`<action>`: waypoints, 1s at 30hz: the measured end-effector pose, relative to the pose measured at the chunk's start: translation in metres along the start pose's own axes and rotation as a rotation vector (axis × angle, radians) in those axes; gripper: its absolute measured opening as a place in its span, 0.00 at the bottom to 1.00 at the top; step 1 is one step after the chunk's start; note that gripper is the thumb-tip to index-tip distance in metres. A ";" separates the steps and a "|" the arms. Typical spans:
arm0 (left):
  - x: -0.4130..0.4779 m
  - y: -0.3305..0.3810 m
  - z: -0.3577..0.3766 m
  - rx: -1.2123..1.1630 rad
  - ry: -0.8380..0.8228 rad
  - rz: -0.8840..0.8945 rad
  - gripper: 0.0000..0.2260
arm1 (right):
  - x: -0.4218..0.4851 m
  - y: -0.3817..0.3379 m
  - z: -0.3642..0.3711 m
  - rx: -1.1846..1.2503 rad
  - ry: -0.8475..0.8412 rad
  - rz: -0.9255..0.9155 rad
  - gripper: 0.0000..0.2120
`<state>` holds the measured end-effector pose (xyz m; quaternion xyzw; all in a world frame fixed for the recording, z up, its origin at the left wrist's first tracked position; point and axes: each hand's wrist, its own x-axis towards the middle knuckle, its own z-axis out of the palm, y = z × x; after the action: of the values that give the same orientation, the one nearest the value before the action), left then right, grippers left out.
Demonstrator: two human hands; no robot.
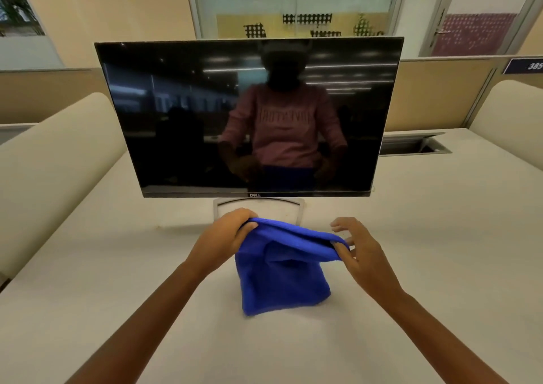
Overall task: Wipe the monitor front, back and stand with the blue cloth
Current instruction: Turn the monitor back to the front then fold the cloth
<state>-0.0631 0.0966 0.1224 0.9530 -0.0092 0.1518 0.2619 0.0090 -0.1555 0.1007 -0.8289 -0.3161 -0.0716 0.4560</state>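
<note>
A dark, switched-off monitor (249, 116) faces me on the pale desk, and its screen reflects a person in a pink top. Its silver stand (219, 207) shows just below the bottom bezel, partly hidden by the cloth and my left hand. The blue cloth (282, 278) hangs folded in front of the stand, its lower edge near the desk top. My left hand (226, 236) grips the cloth's upper left corner. My right hand (355, 248) pinches the upper right corner between thumb and fingers. The monitor's back is out of sight.
Cream padded dividers (53, 160) rise on the left and at the far right (511, 113). A recessed cable hatch (414, 144) sits in the desk (117, 266) behind the monitor's right side. Glass partitions and a door stand beyond.
</note>
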 end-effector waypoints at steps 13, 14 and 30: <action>0.048 0.028 -0.049 -0.179 0.120 0.108 0.09 | 0.033 -0.016 -0.024 -0.106 -0.141 -0.244 0.22; 0.049 0.028 -0.051 -0.191 0.104 0.112 0.08 | 0.035 -0.015 -0.021 -0.194 -0.128 -0.283 0.21; 0.051 -0.012 -0.055 -0.316 -0.253 -0.126 0.06 | 0.082 -0.014 -0.045 0.077 -0.321 0.168 0.08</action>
<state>-0.0293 0.1373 0.1764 0.9103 -0.0061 0.0108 0.4137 0.0732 -0.1485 0.1692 -0.8351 -0.3171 0.1119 0.4353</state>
